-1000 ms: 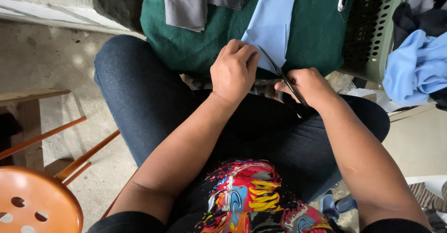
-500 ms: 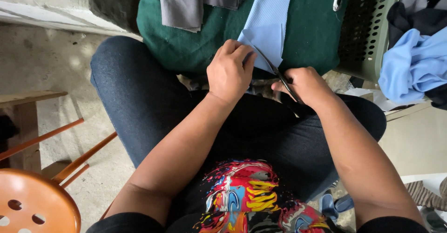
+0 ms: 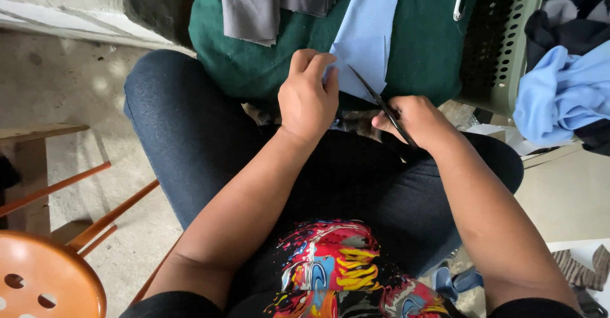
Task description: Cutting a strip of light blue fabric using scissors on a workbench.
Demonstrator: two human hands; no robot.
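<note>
My left hand (image 3: pixel 308 99) pinches the light blue cloth piece (image 3: pixel 362 60) against the green fabric (image 3: pixel 419 45) over my lap; right-hand fingers (image 3: pixel 416 118) grip black scissors (image 3: pixel 375 95), blades parted. Step, as I judge: cutting. Next needs taut cloth.

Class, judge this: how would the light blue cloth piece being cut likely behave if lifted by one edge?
The light blue cloth probably flops; it drapes over the green fabric. Likely light, since the left hand pinches it by fingertips. The scissors stay rigid.
</note>
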